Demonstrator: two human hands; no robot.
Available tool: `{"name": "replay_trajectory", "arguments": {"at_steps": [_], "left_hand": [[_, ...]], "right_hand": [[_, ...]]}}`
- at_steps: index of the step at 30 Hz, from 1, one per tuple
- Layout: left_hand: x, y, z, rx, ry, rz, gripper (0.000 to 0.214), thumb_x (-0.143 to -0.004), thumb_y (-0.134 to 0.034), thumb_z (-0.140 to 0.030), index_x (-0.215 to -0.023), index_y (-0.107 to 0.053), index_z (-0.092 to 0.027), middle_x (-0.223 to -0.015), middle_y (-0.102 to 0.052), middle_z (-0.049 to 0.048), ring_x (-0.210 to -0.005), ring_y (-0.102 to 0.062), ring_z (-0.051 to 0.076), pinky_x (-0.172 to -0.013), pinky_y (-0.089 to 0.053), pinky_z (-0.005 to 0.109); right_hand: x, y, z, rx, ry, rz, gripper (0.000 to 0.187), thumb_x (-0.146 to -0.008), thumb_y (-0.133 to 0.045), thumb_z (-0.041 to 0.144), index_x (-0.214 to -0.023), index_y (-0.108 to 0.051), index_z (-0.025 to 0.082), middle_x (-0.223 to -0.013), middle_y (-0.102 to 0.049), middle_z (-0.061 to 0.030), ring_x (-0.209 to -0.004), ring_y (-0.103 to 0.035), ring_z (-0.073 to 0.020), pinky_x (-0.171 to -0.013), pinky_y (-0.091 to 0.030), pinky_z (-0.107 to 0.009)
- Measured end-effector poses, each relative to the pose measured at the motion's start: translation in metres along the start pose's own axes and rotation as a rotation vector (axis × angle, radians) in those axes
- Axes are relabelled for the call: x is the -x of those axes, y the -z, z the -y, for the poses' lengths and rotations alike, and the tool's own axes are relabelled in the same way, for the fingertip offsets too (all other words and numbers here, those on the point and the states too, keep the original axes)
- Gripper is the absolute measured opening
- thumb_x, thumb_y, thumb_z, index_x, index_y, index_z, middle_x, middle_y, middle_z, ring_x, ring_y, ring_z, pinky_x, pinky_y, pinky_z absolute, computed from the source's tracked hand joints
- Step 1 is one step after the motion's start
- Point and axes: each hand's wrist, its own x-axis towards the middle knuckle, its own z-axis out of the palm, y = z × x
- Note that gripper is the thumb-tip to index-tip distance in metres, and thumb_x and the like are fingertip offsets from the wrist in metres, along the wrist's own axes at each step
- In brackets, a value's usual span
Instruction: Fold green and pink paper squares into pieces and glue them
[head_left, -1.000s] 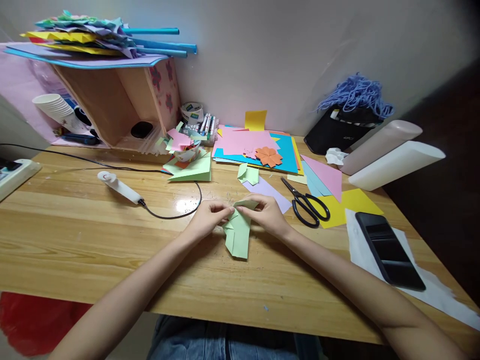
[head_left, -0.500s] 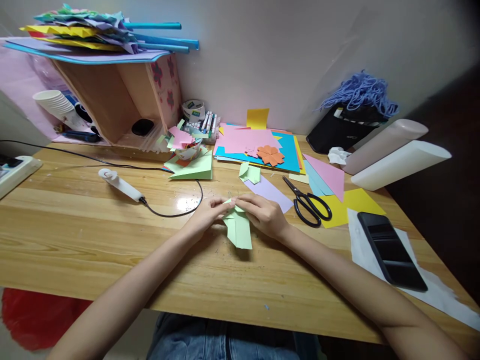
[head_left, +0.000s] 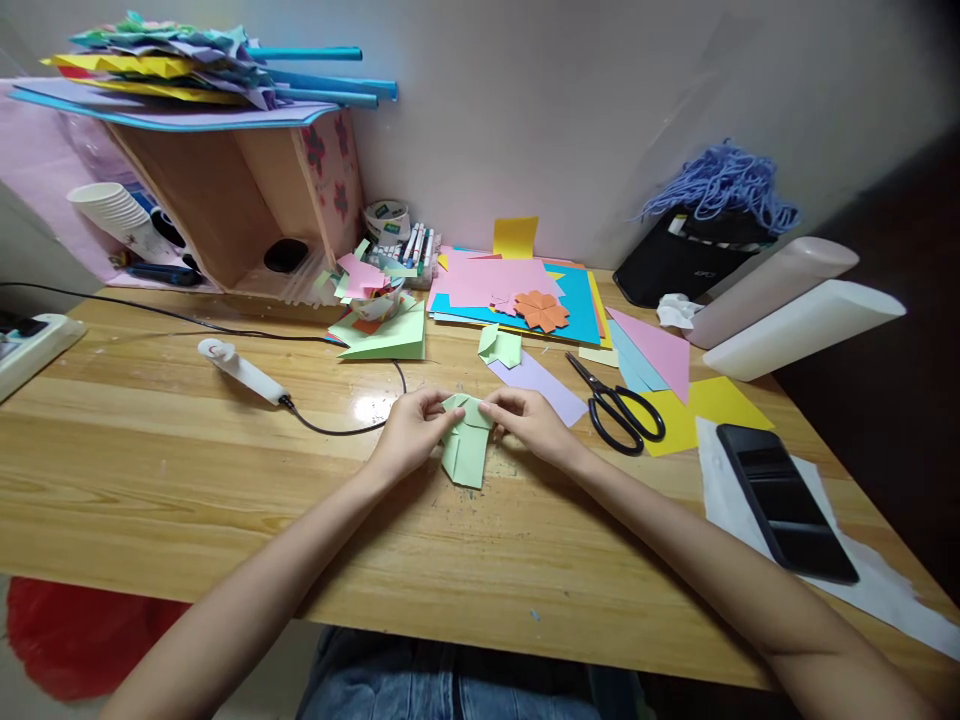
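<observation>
Holding: from my seat I see the left hand and the right hand both pinched on one folded green paper.
Left hand: thumb laid on the near face by the paper's upper left side, the other fingers curled behind.
Right hand: thumb pressing the upper right corner, fingers tucked at the back and partly hidden from me.
Green paper, place: between the two hands, over the middle of the wooden surface; I cannot tell whether its lower end touches the wood.
Green paper, colour: pale mint, plain and matte as I read it.
Green paper, top: small overlapping flaps meet in a low peak, and a folded edge runs across to the right.
Green paper, lower part: a flat strip pointing towards the body, a crease down its left side, the bottom left corner slanted.
Second green piece: smaller, also folded, lying beyond the hands at the far end of a lilac sheet.
Scissors: black-handled, I find them to the right of the lilac sheet, well apart from the green paper.
</observation>
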Motion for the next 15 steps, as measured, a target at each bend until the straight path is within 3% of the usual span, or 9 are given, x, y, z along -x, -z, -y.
{"name": "replay_trajectory", "arguments": {"at_steps": [9,15], "left_hand": [[-0.0002,-0.0006,0.0036,-0.065,-0.054,-0.018,0.035,-0.066,-0.067,-0.031,-0.091,-0.062,-0.008,-0.084,-0.066,0.0103,-0.071,-0.061,0.016,-0.062,-0.048,0.026],[-0.0002,0.0009,0.0001,-0.073,-0.049,-0.038,0.036,-0.065,-0.068,-0.029,-0.093,-0.062,-0.007,-0.081,-0.066,0.0094,-0.067,-0.06,0.014,-0.058,-0.047,0.023]], "right_hand": [[0.0008,-0.0032,0.0,-0.103,-0.017,-0.015,0.026,-0.072,-0.063,0.039,-0.072,-0.061,0.013,-0.065,-0.06,-0.0011,-0.056,-0.056,-0.0097,-0.054,-0.046,-0.022],[-0.0034,0.0029,0.0051,-0.176,-0.174,-0.019,0.03,-0.071,-0.062,0.043,-0.072,-0.064,0.013,-0.063,-0.061,-0.0013,-0.054,-0.057,-0.0094,-0.055,-0.047,-0.023]]}}
